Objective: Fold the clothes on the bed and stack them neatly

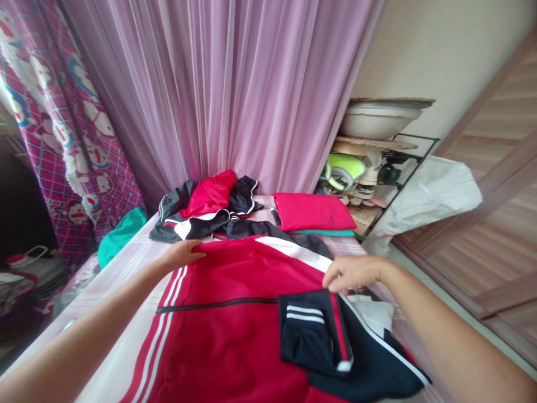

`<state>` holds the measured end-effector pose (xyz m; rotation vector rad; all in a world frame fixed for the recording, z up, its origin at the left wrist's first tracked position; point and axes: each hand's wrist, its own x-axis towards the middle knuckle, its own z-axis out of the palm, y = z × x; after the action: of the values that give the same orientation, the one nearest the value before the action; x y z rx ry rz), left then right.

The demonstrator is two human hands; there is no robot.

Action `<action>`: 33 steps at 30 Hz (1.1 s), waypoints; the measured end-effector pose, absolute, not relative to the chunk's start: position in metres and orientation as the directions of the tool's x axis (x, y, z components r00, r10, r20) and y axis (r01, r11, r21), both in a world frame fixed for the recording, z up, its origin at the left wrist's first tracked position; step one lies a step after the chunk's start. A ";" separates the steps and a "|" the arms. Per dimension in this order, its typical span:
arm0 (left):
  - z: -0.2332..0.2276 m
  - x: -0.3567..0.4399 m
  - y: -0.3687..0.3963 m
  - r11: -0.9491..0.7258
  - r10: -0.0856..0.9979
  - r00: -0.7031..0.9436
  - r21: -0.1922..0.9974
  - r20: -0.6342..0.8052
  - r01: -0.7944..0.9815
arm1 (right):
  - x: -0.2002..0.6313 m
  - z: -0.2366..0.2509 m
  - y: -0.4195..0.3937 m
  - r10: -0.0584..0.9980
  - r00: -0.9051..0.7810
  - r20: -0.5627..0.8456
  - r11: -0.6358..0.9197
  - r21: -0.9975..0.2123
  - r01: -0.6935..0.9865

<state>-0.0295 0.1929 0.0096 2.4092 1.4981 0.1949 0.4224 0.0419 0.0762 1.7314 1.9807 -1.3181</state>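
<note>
1. Red track jacket: lies flat on the pale table, collar end towards the curtain, white stripes down its left side, a dark zip line running across the middle.
2. Left hand: rests palm down on the jacket's upper left corner, fingers spread loosely and gripping nothing. It appears to pin the cloth.
3. Right hand: fingers pinched together on the cloth where the dark sleeve meets the jacket's right shoulder. The sleeve lies folded in over the red body, its striped cuff pointing towards the wearer.
4. Handling note, as a judgement: the fold sits best if the left palm holds flat while the right draws the sleeve taut and square to the side seam, smoothing the bunched dark fabric at the lower right.
5. Edges: the jacket's right side lies close to the table's right edge, with dark fabric reaching the edge at the lower right. The left stripes sit well inside the left edge.
6. Open room: a bare strip of table runs along the left.
7. Neighbours: a heap of dark and red garments touches the jacket's far end. A folded red stack lies near, beyond the right hand.
8. Right of the table: a wire rack, a white bag.
</note>
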 end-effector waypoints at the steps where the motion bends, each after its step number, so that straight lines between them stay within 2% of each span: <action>1: 0.014 -0.029 0.190 -0.417 0.889 0.454 0.311 -0.054 0.854 | 0.424 0.074 0.052 0.813 -0.211 -0.542 -0.082 -0.467 0.881; 3: 0.021 -0.028 0.182 -0.434 0.876 0.474 0.280 -0.090 0.856 | 0.421 0.065 0.078 0.966 -0.063 -0.252 -0.051 -0.422 0.905; 5: 0.026 -0.027 0.175 -0.457 0.865 0.492 0.244 -0.104 0.855 | 0.413 0.052 0.102 0.997 0.020 -0.081 -0.045 -0.328 0.944; 6: 0.026 -0.027 0.172 -0.463 0.863 0.495 0.231 -0.103 0.856 | 0.409 0.046 0.111 0.996 0.045 -0.074 -0.063 -0.261 0.963; 8: 0.024 -0.031 0.169 -0.457 0.870 0.484 0.219 -0.093 0.862 | 0.402 0.036 0.122 0.982 0.112 -0.153 -0.133 -0.131 0.982; 11: 0.019 -0.041 0.172 -0.426 0.892 0.446 0.192 -0.070 0.884 | 0.401 0.033 0.125 0.950 0.185 -0.250 -0.203 -0.049 0.978; 13: 0.021 -0.046 0.181 -0.404 0.911 0.412 0.155 -0.020 0.901 | 0.403 0.037 0.123 0.961 0.211 -0.180 -0.222 -0.047 0.974; 15: 0.032 -0.048 0.195 -0.360 0.932 0.353 0.097 0.082 0.928 | 0.404 0.041 0.124 0.959 0.282 -0.016 -0.282 -0.051 0.958; 18: 0.060 -0.041 0.218 -0.255 0.933 0.245 0.004 0.264 0.967 | 0.397 0.043 0.129 0.901 0.378 0.214 -0.361 -0.117 0.925; 21: 0.079 -0.028 0.229 -0.174 0.926 0.178 -0.041 0.333 0.984 | 0.386 0.038 0.136 0.885 0.363 0.291 -0.314 -0.202 0.928; 23: 0.076 -0.021 0.225 -0.161 0.923 0.171 -0.056 0.346 0.985 | 0.380 0.033 0.135 0.891 0.324 0.317 -0.249 -0.253 0.935; 26: 0.048 -0.017 0.197 -0.264 0.897 0.261 -0.041 0.356 0.964 | 0.375 0.025 0.114 0.927 0.261 0.270 -0.160 -0.346 0.925; 30: 0.000 -0.021 0.136 -0.529 0.828 0.480 0.119 0.289 0.840 | 0.364 0.012 0.060 0.998 -0.002 -0.057 -0.026 -0.483 0.875; 33: -0.025 -0.027 0.094 -0.605 0.794 0.555 0.233 0.247 0.762 | 0.354 0.002 0.026 0.971 -0.175 -0.163 0.090 -0.430 0.898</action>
<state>-0.0265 0.0943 -0.0251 2.6820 1.3461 0.5037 0.3540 0.0256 0.0015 2.1126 2.4330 -0.7371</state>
